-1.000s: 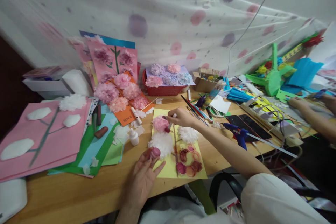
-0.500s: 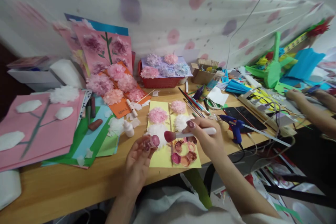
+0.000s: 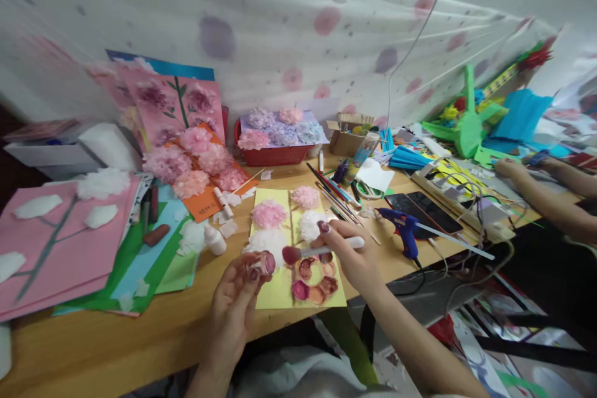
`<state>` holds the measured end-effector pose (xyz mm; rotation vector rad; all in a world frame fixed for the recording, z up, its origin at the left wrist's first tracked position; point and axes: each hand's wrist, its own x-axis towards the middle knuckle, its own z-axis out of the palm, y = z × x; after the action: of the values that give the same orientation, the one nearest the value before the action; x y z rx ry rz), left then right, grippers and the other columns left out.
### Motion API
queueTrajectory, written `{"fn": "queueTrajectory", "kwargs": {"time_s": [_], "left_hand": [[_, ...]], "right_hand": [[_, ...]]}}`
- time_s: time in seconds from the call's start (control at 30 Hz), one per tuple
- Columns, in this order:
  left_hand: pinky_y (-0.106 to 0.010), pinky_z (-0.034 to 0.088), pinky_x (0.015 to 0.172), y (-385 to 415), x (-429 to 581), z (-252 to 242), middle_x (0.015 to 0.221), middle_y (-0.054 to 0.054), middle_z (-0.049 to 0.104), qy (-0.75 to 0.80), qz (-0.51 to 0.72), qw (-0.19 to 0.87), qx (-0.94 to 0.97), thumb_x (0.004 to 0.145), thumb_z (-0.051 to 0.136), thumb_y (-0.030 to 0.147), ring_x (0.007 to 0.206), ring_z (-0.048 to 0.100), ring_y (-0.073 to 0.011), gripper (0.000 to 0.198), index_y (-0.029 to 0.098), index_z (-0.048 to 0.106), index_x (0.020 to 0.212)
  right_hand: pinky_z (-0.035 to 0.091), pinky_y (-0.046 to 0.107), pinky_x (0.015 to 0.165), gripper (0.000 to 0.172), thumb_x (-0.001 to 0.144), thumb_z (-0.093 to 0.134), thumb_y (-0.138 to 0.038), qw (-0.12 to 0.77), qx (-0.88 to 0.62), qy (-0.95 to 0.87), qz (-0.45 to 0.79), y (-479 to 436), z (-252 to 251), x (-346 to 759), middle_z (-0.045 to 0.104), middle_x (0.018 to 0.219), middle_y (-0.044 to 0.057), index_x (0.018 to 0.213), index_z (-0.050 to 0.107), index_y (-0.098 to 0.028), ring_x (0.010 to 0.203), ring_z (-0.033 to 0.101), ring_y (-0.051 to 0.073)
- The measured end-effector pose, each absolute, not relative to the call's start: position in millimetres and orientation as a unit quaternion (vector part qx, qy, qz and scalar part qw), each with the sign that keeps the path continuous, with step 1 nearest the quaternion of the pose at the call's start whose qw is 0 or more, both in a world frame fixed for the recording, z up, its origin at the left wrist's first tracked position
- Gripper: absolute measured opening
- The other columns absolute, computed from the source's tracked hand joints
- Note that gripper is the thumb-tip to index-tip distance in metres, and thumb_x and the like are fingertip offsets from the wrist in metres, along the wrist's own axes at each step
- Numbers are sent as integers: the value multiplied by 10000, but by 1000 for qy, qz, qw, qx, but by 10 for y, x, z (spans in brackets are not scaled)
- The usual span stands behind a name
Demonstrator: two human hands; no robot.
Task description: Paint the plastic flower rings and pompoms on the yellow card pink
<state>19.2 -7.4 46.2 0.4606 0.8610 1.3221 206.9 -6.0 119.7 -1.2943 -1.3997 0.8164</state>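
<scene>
My left hand (image 3: pixel 236 295) is closed around a small clear jar (image 3: pixel 267 263) with pink inside, tilted with its mouth toward the right. In my right hand (image 3: pixel 352 255) is a makeup brush (image 3: pixel 293 254) with a white handle and dark pink bristles. The bristles hover just right of the jar, apart from it. Below lies a yellow sheet (image 3: pixel 270 298) bearing two pink tissue flowers (image 3: pixel 269 214) and two white tissue flowers (image 3: pixel 265 242), the white ones partly hidden by my hands. A flower-shaped palette of pink and brown powders (image 3: pixel 317 294) rests on the sheet's near right part.
A white glue bottle (image 3: pixel 214 240) stands left of the sheet. To the right lie a blue glue gun (image 3: pixel 405 230), a dark phone (image 3: pixel 433 212) and a power strip (image 3: pixel 466 205). Behind is a red basket (image 3: pixel 275 156). Another person's hands (image 3: pixel 513 173) are at far right.
The whole view has shifted, so things sit lower and further left. The brush bristles and the jar remain close together, both still held.
</scene>
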Motion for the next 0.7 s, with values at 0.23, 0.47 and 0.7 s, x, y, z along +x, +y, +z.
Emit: {"fn": "queueTrajectory", "kwargs": {"time_s": [0.23, 0.47, 0.7], "left_hand": [[-190, 588, 718, -47, 183, 380, 931, -42, 771, 373, 585, 695, 186, 572, 957, 308, 796, 713, -124, 413, 188, 766, 918], [-311, 617, 630, -124, 260, 154, 793, -37, 757, 336, 525, 781, -23, 558, 941, 188, 667, 691, -157, 295, 149, 759, 786], [-570, 552, 967, -42, 274, 142, 812, -44, 786, 280, 507, 805, -130, 796, 693, 57, 739, 721, -180, 99, 145, 738, 783]], "right_hand": [[343, 206, 426, 485, 914, 569, -557, 370, -509, -636, 446, 161, 1279, 2191, 603, 508, 6, 677, 699, -155, 440, 509, 101], [371, 217, 549, 460, 986, 472, -416, 348, -531, -750, 185, 1300, 1394, 2044, 696, 645, 38, 672, 657, -135, 565, 565, 108], [376, 246, 588, 302, 940, 581, -279, 189, -562, -790, 159, 2138, 1044, 1743, 681, 602, 68, 710, 710, -130, 619, 603, 162]]}}
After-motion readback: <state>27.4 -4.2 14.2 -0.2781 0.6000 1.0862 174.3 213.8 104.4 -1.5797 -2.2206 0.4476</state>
